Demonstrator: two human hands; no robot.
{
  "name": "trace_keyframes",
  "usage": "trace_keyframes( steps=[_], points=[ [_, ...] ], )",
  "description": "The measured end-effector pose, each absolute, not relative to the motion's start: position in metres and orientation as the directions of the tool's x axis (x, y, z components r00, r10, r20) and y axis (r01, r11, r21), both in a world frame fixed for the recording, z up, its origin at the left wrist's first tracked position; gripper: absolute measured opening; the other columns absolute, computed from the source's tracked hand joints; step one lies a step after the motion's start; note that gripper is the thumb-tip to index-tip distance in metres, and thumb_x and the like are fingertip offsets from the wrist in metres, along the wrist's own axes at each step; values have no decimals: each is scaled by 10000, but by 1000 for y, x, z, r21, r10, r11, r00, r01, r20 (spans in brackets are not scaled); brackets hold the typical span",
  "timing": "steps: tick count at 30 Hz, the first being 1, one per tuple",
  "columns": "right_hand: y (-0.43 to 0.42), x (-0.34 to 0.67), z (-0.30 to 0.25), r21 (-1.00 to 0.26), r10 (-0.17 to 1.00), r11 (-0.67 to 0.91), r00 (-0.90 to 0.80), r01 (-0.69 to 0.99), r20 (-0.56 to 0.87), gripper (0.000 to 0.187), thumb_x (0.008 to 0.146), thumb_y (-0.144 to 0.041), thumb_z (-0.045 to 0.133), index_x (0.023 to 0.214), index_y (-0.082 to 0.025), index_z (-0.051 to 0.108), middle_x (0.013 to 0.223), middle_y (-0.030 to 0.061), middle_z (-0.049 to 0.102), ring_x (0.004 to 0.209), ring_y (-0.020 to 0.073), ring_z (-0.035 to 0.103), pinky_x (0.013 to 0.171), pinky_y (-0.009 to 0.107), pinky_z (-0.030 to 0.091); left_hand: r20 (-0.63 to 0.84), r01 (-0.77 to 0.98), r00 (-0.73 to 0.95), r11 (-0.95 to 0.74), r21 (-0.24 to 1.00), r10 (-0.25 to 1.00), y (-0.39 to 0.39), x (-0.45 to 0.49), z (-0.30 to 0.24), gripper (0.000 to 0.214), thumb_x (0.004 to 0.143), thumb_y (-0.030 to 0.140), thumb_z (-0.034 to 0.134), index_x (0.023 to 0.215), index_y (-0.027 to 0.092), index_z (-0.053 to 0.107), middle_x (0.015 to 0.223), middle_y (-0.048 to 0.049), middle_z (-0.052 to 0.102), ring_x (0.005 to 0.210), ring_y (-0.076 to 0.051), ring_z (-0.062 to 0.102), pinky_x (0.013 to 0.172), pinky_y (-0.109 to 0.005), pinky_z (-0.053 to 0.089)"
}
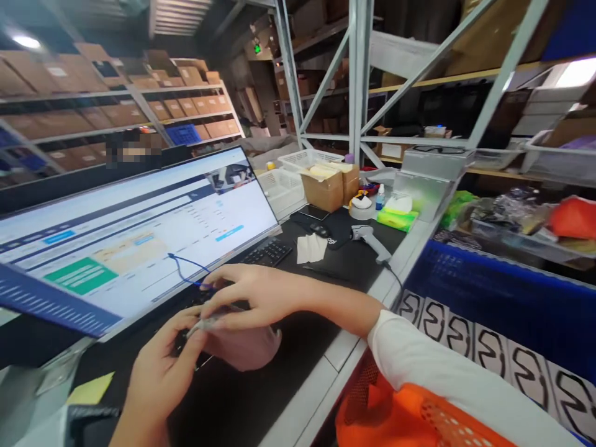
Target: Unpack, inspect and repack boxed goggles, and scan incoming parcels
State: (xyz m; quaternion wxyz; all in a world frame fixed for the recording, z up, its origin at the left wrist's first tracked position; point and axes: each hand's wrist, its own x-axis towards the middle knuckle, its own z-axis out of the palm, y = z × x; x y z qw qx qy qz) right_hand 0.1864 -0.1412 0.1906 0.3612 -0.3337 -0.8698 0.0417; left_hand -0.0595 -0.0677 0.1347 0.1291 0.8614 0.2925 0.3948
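A soft, greyish-pink pouch (249,347) hangs between my two hands above the black desk surface, in front of the monitor. My left hand (161,366) is closed, pinching the gathered edge of the pouch between thumb and fingers. From the other side my right hand (261,295) reaches over with bent fingers, also closed on that top edge. A thin blue cord (179,267) loops out near the right fingertips, in front of the screen; where it joins the pouch is hidden. What the pouch contains, if anything, cannot be seen.
A large monitor (139,236) stands at the left, a keyboard (267,251) below it. Farther back are a barcode scanner (371,242), a white paper (311,248) and cardboard boxes (323,189). Several black-framed pieces lie in a blue bin (512,273) at the right.
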Motion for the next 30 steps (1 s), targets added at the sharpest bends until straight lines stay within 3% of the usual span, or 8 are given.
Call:
trace_keyframes(
  steps=[3, 7, 12, 15, 18, 20, 25, 30],
  points=[
    [-138, 186, 187, -386, 591, 806, -595, 449, 544, 222, 946, -317, 704, 1099, -158, 720, 1328, 128, 580, 1220, 193, 587, 1087, 273, 438, 568, 311, 531, -768, 560, 629, -79, -56, 139, 194, 929, 425, 610, 843, 254, 647, 1111, -63, 754, 1005, -258, 724, 845, -378, 614],
    [-136, 191, 181, -475, 604, 795, -554, 377, 573, 123, 923, -273, 721, 879, -165, 680, 1262, 118, 616, 1130, 202, 620, 998, 320, 486, 537, 255, 559, -748, 613, 631, -94, -51, 153, 228, 935, 431, 607, 794, 256, 645, 1178, -93, 719, 1117, -279, 684, 984, -461, 570],
    [-132, 207, 182, -498, 637, 768, -560, 403, 530, 235, 935, -311, 697, 753, -172, 644, 1050, 71, 669, 919, 175, 642, 830, 286, 480, 512, 322, 625, -792, 518, 589, -105, -67, 169, 360, 943, 419, 626, 652, 218, 562, 1002, -82, 707, 1013, -246, 684, 911, -403, 558],
    [-133, 210, 187, -515, 677, 732, -563, 446, 474, 339, 992, -375, 611, 721, -172, 636, 933, 55, 674, 827, 158, 624, 758, 276, 453, 530, 407, 587, -790, 459, 611, -109, -70, 171, 293, 973, 402, 615, 752, 214, 662, 929, -62, 712, 898, -208, 674, 851, -358, 543],
    [-135, 208, 189, -542, 729, 675, -568, 501, 383, 439, 1054, -386, 471, 706, -174, 632, 816, 41, 656, 732, 143, 600, 698, 276, 433, 518, 399, 580, -774, 493, 629, -110, -64, 168, 250, 1006, 370, 578, 892, 214, 737, 902, -51, 725, 852, -188, 680, 801, -319, 545],
    [-137, 206, 189, -527, 755, 644, -570, 555, 323, 424, 1049, -368, 473, 724, -175, 667, 792, 41, 656, 717, 148, 601, 690, 280, 434, 533, 366, 574, -777, 513, 622, -109, -59, 166, 232, 1000, 354, 592, 919, 210, 755, 913, -55, 733, 860, -189, 689, 798, -311, 552],
    [-137, 207, 184, -471, 793, 604, -543, 643, 275, 249, 942, -415, 668, 862, -198, 760, 983, 64, 713, 857, 202, 666, 796, 312, 497, 567, 278, 555, -778, 563, 609, -113, -52, 164, 126, 950, 244, 658, 949, 220, 782, 957, -48, 736, 874, -173, 702, 822, -297, 568],
    [-137, 204, 181, -458, 796, 600, -543, 656, 266, 366, 929, -536, 666, 1066, -205, 744, 1206, 97, 682, 1054, 268, 663, 921, 387, 515, 685, 203, 513, -849, 488, 516, -120, -43, 160, 92, 889, 161, 708, 920, 202, 784, 967, -51, 728, 870, -157, 709, 828, -283, 581]
  ],
)
